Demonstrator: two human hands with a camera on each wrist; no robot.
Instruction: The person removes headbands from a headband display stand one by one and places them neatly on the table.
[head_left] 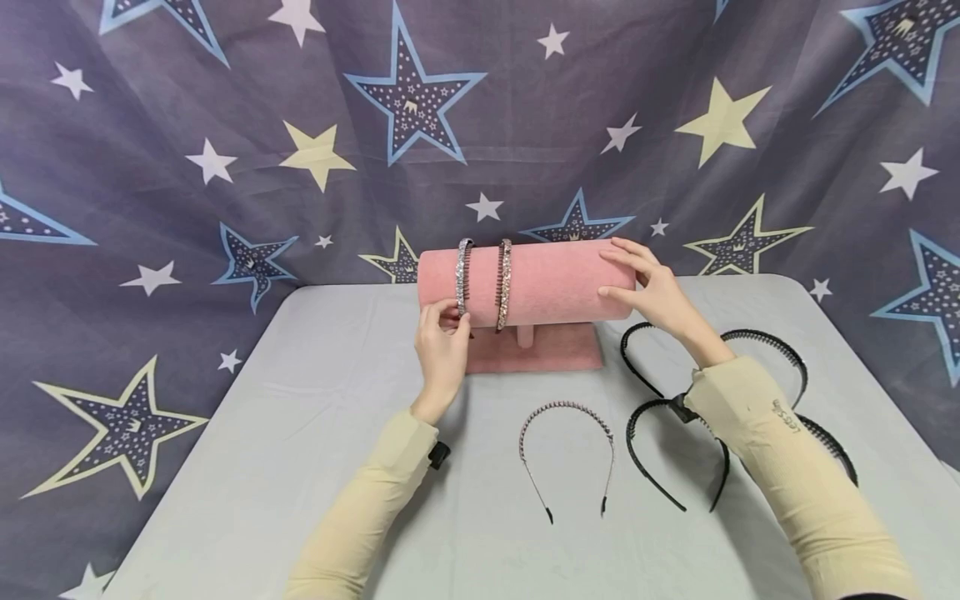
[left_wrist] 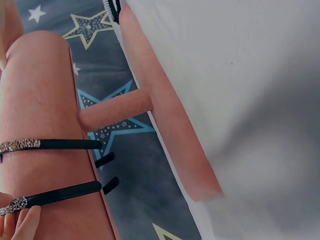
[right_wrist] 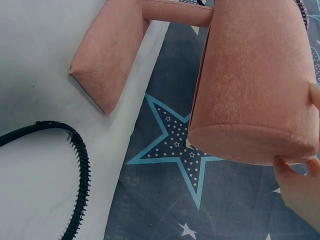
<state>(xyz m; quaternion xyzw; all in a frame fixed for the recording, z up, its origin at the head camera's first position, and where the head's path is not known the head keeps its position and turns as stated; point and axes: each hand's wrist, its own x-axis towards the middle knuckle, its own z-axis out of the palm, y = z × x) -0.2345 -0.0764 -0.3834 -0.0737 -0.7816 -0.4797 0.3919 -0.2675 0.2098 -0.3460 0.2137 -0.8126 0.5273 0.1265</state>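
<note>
A pink padded headband stand [head_left: 562, 283] with a horizontal roll stands at the back of the table. Round the left part of its roll sit two glittery headbands, a silver one [head_left: 461, 275] and a multicoloured one [head_left: 505, 287]. My left hand [head_left: 442, 350] pinches the silver headband low on its front; in the left wrist view the fingertips [left_wrist: 27, 225] lie where the glitter meets the black band. At the roll's right end, my right hand [head_left: 652, 287] holds it with spread fingers and thumb; the right wrist view shows the thumb [right_wrist: 287, 175] against the end's rim.
A thin beaded headband [head_left: 566, 406] lies on the grey-white table [head_left: 315, 400] in front of the stand. Several black headbands [head_left: 780, 343] lie on the right, partly under the right forearm. A star-patterned cloth [head_left: 525, 167] hangs behind the table.
</note>
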